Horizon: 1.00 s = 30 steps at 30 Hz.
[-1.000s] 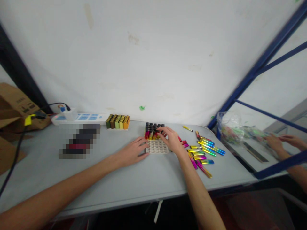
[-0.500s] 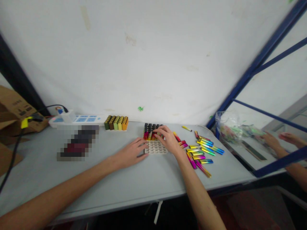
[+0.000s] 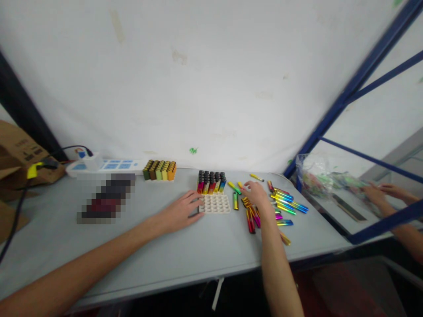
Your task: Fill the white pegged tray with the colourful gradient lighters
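Note:
My left hand (image 3: 185,212) lies with fingers spread at the left edge of a white tray (image 3: 215,204) of round holes. Behind this tray, colourful lighters with black tops (image 3: 211,182) stand upright in rows. My right hand (image 3: 256,193) is over the left side of a loose pile of shiny lighters (image 3: 283,203); its thumb and fingers are apart, and nothing shows clearly between them. A green-gold lighter (image 3: 235,201) lies between the tray and my right hand. Red and magenta lighters (image 3: 250,220) lie just below that hand.
At the back left stands a block of green, brown and orange lighters (image 3: 160,171), beside a white power strip (image 3: 119,165). Brown cardboard (image 3: 29,152) is at far left. Beyond the blue frame (image 3: 325,125), another person's hands (image 3: 375,193) are near plastic bags (image 3: 313,176).
My right hand has moved right, from the standing lighters to the loose pile. Several loose lighters near it have shifted, some now nearer the tray. My left hand has stayed in place.

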Each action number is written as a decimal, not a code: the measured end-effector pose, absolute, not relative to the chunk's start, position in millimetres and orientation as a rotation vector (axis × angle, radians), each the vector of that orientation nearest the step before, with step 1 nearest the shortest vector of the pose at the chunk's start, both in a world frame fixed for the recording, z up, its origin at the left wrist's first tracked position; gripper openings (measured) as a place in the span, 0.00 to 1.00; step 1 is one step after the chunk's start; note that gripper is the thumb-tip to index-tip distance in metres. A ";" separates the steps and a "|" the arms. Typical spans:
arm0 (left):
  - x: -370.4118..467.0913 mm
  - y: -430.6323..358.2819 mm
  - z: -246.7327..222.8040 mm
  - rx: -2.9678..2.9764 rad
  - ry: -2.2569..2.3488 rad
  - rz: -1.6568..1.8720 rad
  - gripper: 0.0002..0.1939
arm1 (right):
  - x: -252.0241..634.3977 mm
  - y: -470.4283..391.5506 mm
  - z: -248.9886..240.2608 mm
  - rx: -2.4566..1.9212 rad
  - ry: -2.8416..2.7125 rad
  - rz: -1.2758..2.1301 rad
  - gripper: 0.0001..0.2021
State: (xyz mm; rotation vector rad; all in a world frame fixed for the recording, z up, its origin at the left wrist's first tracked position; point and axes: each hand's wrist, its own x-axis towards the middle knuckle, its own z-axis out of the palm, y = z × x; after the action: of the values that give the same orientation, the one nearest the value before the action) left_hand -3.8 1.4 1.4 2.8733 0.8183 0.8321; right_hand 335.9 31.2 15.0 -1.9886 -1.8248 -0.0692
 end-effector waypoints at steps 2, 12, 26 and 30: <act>-3.8 1.6 1.5 2.868 0.807 0.835 0.10 | 342.8 33.3 7.9 -2.103 -1.808 -0.025 0.15; -3.9 2.9 0.0 2.875 0.820 0.807 0.10 | 339.3 43.1 4.2 -2.001 -1.864 0.047 0.05; -4.3 2.0 1.0 2.890 0.818 0.808 0.10 | 292.8 23.2 51.7 -1.141 -1.729 0.257 0.17; -3.9 1.6 1.3 2.906 0.818 0.794 0.11 | 277.7 22.7 48.1 -1.067 -1.851 0.297 0.14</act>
State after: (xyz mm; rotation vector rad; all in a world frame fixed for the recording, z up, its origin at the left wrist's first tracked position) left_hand -3.9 1.6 1.3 2.9060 0.8175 0.7943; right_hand 277.7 22.7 48.1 -1.0668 -1.8507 0.2968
